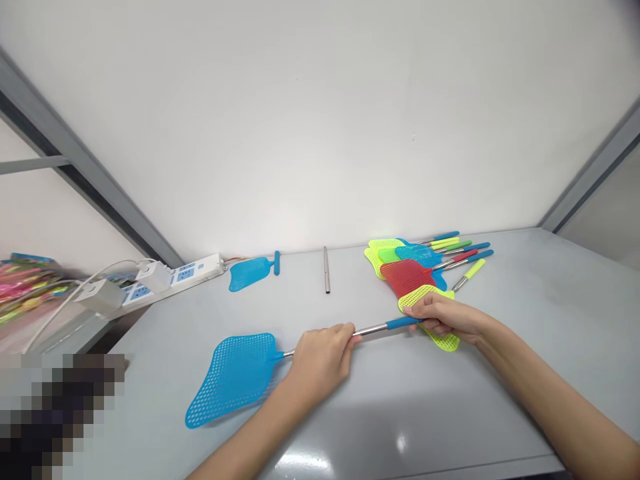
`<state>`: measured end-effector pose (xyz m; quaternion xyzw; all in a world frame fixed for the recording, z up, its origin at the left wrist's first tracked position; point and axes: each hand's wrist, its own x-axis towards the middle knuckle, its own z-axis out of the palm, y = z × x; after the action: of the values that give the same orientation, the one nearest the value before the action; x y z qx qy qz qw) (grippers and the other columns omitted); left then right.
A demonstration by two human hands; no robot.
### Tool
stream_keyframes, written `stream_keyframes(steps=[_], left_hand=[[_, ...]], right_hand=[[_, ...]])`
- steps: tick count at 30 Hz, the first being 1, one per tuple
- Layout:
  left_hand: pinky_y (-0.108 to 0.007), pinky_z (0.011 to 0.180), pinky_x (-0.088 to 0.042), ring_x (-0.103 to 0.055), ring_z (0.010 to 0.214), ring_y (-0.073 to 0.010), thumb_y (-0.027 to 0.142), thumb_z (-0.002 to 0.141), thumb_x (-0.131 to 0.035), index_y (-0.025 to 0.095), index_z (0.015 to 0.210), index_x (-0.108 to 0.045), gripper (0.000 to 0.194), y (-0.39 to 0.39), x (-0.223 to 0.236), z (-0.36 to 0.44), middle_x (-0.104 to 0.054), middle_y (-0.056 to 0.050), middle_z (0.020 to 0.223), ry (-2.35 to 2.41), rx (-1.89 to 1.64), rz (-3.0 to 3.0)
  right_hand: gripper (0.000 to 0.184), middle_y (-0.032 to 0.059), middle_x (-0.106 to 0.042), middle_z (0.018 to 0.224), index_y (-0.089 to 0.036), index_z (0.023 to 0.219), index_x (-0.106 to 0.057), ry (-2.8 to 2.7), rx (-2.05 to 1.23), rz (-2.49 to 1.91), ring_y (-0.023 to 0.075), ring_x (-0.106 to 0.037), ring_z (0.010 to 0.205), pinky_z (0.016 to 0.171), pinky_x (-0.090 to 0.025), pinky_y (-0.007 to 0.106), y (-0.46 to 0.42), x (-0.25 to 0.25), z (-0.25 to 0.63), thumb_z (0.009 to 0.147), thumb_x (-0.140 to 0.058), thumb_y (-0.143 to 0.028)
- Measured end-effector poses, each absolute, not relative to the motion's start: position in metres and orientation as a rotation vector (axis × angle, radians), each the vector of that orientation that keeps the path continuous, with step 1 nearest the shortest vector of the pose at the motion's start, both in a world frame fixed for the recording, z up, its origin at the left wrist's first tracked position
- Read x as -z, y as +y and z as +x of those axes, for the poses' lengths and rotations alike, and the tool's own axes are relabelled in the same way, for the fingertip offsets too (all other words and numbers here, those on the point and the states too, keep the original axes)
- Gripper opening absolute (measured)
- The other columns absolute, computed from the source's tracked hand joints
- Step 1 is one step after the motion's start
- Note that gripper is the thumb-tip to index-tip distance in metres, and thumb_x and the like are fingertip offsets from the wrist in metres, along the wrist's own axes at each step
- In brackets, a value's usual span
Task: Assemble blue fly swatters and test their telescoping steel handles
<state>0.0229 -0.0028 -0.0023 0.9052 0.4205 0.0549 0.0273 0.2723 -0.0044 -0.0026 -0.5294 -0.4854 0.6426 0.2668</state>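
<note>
A blue fly swatter (239, 373) with a metal shaft spans the front of the table, its perforated head to the left. My left hand (323, 357) is closed around the shaft near the head. At the other end, my right hand (437, 317) grips the blue handle (400, 323). Just behind my right hand lies a yellow fly swatter (425, 293), partly covered by it. A red fly swatter (406, 275) and several blue, green and yellow ones lie in an overlapping pile beyond, handles pointing right.
A loose metal rod (327, 270) lies near the wall. Left of it are a separate blue swatter head (249, 273) and a short blue handle (277, 263). A power strip (190, 273) with chargers runs along the left edge, beside colourful packaging (35, 283).
</note>
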Motion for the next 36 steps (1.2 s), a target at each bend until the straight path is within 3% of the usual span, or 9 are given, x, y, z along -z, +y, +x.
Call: stream_keyframes(steps=[7,13,21,25,30,36], left_hand=[[-0.027,0.050,-0.027,-0.058,0.064,-0.0164,0.030,0.091,-0.024,0.020,0.077,-0.047,0.028,-0.002,0.000,0.023,-0.062,-0.001,0.075,1.304,-0.098,2.825],[-0.027,0.053,-0.030,-0.057,0.067,-0.0178,0.028,0.091,-0.025,0.019,0.080,-0.049,0.028,-0.004,0.003,0.022,-0.061,-0.003,0.076,1.333,-0.055,2.834],[-0.026,0.054,-0.030,-0.055,0.066,-0.0160,0.031,0.091,-0.026,0.019,0.079,-0.048,0.028,0.002,0.000,0.020,-0.061,-0.001,0.076,1.299,-0.220,2.821],[-0.025,0.056,-0.031,-0.054,0.067,-0.0147,0.032,0.091,-0.027,0.020,0.079,-0.049,0.028,0.009,0.001,0.014,-0.060,-0.001,0.076,1.260,-0.301,2.779],[-0.024,0.057,-0.031,-0.054,0.067,-0.0139,0.035,0.090,-0.030,0.020,0.080,-0.051,0.028,0.016,0.000,0.007,-0.059,-0.001,0.073,1.238,-0.344,2.678],[-0.023,0.049,-0.028,-0.051,0.061,-0.0141,0.052,0.084,-0.031,0.018,0.071,-0.051,0.042,0.025,-0.006,-0.004,-0.057,-0.001,0.068,1.354,-0.280,2.488]], right_hand=[[0.039,-0.0117,-0.019,0.042,-0.010,0.063,-0.060,-1.237,-1.904,-1.345,0.0020,-0.008,0.037,0.035,-0.004,0.019,-0.003,0.009,0.272,0.075,-0.055,-0.047],[0.039,-0.0117,-0.019,0.042,-0.010,0.064,-0.060,-1.186,-1.943,-1.306,0.0019,-0.008,0.037,0.035,-0.005,0.019,-0.004,0.010,0.267,0.076,-0.056,-0.047],[0.038,-0.0092,-0.024,0.047,-0.011,0.068,-0.062,-1.334,-1.757,-1.337,0.0036,-0.014,0.040,0.037,-0.010,0.020,-0.005,0.004,0.268,0.077,-0.054,-0.047],[0.036,-0.0078,-0.030,0.049,-0.014,0.063,-0.055,-1.379,-1.746,-1.294,0.0042,-0.019,0.041,0.039,-0.013,0.020,-0.007,0.004,0.264,0.076,-0.055,-0.048],[0.031,-0.0084,-0.036,0.050,-0.019,0.087,-0.054,-1.417,-1.631,-1.372,0.0055,-0.027,0.042,0.041,-0.018,0.019,-0.009,0.001,0.261,0.071,-0.063,-0.044],[0.035,-0.0058,-0.042,0.049,-0.017,0.061,-0.046,-1.480,-1.499,-1.401,0.0050,-0.026,0.040,0.039,-0.018,0.021,-0.007,0.005,0.259,0.070,-0.060,-0.049]])
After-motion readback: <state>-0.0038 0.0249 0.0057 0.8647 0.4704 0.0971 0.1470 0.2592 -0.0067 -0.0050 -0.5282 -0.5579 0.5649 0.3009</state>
